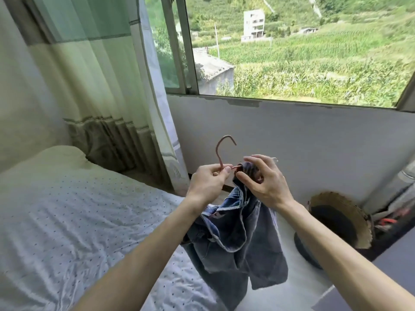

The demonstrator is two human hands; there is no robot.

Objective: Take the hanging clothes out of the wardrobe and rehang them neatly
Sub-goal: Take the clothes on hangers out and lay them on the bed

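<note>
1. Two bare hands are in view, both raised in front of the wall [303, 140] under the window.
2. The left grip [208, 180] is closed on one pink hanger [217, 151]. Thumb and forefinger pinch the wire at the foot of its hook, and the hook rises directly above this grip with its open end turned toward the other hand.
3. The right grip [262, 182] sits just beside the left one. Its thumb and curled fingers are closed on a bunched edge of one pair of denim shorts [235, 243], where the cloth meets the hanger's arm.
4. The shorts are the only garment in view. They hang straight down from the right grip, between the two forearms, with two leg openings at the bottom. The cloth is crumpled and partly turned over on itself.
5. How much of the hanger runs inside the cloth cannot be told, because the right grip covers it.
6. One bed [67, 221] with a dotted white sheet lies below and to the left of the left grip.
7. One green curtain [89, 86] hangs above the bed, up and left of both grips.
8. One window [180, 52] is high above the grips, with green fields outside.
9. One straw hat [359, 234] lies to the right of the right grip and lower, near the wall.
</note>
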